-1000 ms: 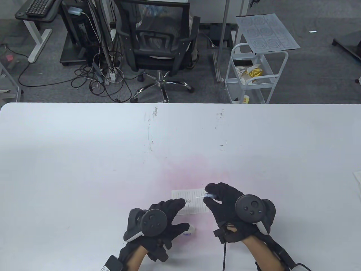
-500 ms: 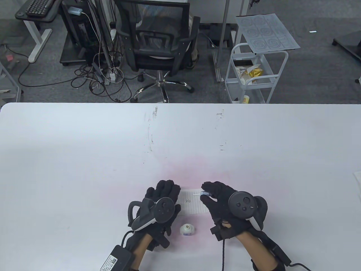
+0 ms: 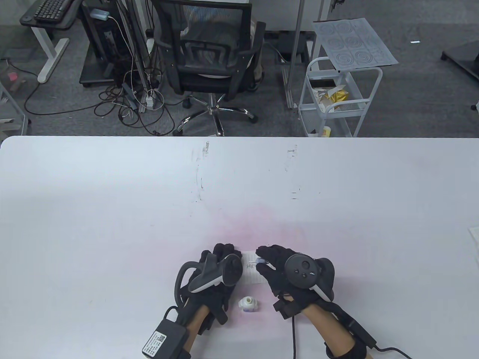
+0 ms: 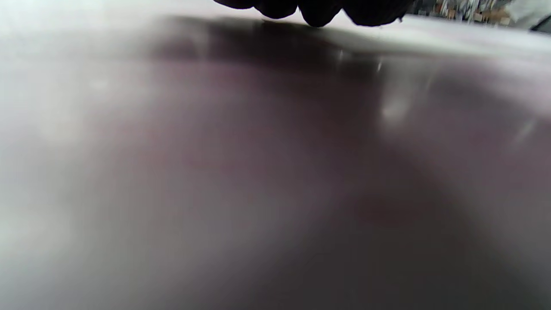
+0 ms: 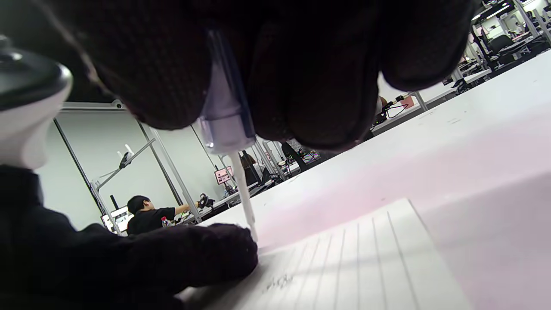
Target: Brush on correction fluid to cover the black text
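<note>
A small lined paper [image 3: 253,270] with black text [image 3: 250,266] lies near the table's front edge. My right hand [image 3: 262,258] pinches the correction fluid brush cap [image 3: 261,260] just right of the text. In the right wrist view the cap [image 5: 224,116] points its white brush stem [image 5: 243,193] down over the paper [image 5: 344,267], above the text [image 5: 280,282]. My left hand [image 3: 220,258] rests flat on the paper's left part. The open white bottle [image 3: 247,303] stands on the table between my wrists.
The white table [image 3: 112,209] has a pink stain [image 3: 258,224] around the paper. A paper edge [image 3: 474,235] shows at the right rim. An office chair [image 3: 209,63] and a white cart [image 3: 336,97] stand beyond the far edge.
My left hand has let go of the bottle and moved up onto the paper's left part. My right hand has moved left with the brush toward the text.
</note>
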Demonstrator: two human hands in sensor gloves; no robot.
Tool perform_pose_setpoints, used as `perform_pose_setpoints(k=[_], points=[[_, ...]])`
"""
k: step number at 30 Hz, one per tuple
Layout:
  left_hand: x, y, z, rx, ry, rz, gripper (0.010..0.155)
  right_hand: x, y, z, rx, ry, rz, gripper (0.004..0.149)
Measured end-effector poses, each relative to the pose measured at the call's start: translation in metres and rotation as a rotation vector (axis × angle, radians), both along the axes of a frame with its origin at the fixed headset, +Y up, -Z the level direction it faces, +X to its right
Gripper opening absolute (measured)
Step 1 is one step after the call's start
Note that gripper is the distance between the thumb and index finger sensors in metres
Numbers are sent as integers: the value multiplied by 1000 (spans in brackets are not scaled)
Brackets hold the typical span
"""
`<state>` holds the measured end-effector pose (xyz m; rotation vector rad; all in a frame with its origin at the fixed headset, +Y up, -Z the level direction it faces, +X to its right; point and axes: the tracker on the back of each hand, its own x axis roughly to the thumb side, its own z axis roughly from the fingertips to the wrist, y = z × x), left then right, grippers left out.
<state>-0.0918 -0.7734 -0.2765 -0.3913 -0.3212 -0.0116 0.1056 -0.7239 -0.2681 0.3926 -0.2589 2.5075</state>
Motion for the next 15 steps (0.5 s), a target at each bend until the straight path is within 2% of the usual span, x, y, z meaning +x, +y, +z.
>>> perform_pose_setpoints(k=[15], points=[[3, 0, 1, 9, 3, -33, 62, -8, -9, 0, 0, 14, 57, 46]])
